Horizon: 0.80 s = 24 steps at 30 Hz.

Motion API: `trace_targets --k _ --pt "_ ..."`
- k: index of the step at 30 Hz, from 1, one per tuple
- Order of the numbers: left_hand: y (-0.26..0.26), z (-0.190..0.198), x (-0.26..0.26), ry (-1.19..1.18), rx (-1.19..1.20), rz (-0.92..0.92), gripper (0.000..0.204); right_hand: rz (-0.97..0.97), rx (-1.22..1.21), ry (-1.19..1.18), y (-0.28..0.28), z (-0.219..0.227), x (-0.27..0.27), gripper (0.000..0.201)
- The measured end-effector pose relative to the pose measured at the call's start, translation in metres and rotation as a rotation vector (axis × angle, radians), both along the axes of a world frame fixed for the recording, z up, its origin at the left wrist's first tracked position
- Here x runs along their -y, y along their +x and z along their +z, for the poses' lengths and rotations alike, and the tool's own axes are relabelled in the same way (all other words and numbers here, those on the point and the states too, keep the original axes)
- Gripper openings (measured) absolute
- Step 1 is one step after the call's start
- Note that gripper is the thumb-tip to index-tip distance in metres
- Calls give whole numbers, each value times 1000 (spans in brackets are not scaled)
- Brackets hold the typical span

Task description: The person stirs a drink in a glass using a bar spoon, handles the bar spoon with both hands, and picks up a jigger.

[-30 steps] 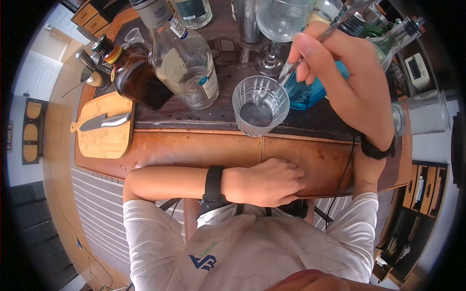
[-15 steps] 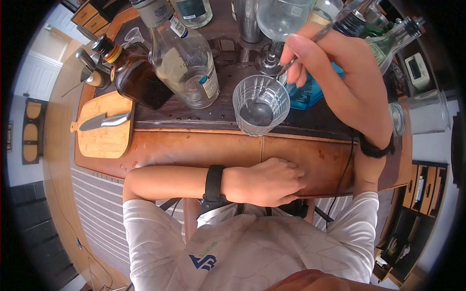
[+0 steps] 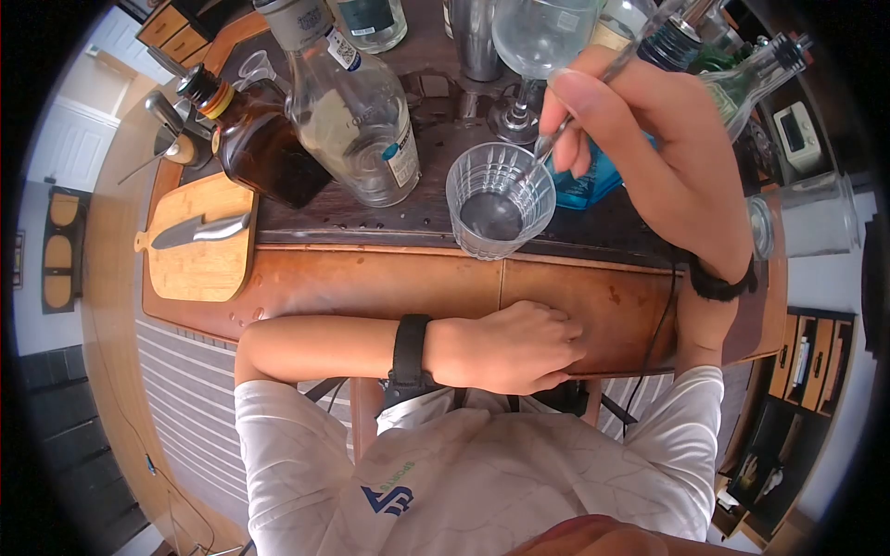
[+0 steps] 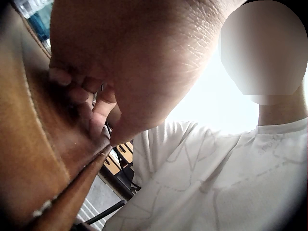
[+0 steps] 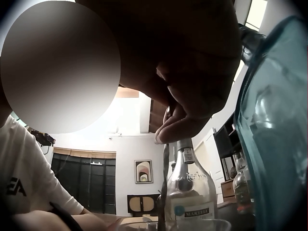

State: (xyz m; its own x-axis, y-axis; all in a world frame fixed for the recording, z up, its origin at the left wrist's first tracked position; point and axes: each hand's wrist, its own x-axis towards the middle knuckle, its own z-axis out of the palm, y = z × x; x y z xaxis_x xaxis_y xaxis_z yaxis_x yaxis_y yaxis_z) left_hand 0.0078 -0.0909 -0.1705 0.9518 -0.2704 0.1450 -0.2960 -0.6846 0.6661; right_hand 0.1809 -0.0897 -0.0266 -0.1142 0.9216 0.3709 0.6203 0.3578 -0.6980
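Observation:
My right hand (image 3: pixel 663 148) pinches the twisted metal shaft of a bar spoon (image 3: pixel 619 65) between thumb and fingers. The spoon slants down into a cut-glass tumbler (image 3: pixel 484 243), its lower end inside the rim near the far right wall. From the right wrist, the spoon (image 5: pixel 164 185) stands nearly vertical below the fingers. My left hand (image 3: pixel 505 347) rests palm down on the brown leather table edge (image 3: pixel 399 283), holding nothing, its fingers loosely curled in the left wrist view. A blue bottle (image 3: pixel 582 188) is right behind the tumbler, partly hidden by my right hand.
Left of the tumbler stand a clear bottle (image 3: pixel 357 130) and a brown bottle (image 3: pixel 264 139). A knife (image 3: pixel 222 228) lies on a wooden cutting board (image 3: pixel 199 278). Behind are a stemmed glass (image 3: pixel 538 37) and a metal shaker (image 3: pixel 477 46). A glass vessel (image 3: pixel 816 218) is at far right.
My right hand has shifted slightly left, and the bar spoon's lower end has changed position inside the tumbler. The left hand stays where it was.

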Motion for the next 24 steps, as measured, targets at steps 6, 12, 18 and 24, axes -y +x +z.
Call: trace_targets --k 6,12,18,24 --pt "0 -1 0 -1 -2 5 22 -40 40 156 3 -4 -4 32" --pt "0 0 0 -2 -5 5 22 -125 170 5 4 8 5 33" --pt "0 1 0 -6 -9 0 22 -13 46 19 -1 0 0 32" --pt "0 1 0 -2 -11 4 23 -75 93 129 3 -1 -3 31"
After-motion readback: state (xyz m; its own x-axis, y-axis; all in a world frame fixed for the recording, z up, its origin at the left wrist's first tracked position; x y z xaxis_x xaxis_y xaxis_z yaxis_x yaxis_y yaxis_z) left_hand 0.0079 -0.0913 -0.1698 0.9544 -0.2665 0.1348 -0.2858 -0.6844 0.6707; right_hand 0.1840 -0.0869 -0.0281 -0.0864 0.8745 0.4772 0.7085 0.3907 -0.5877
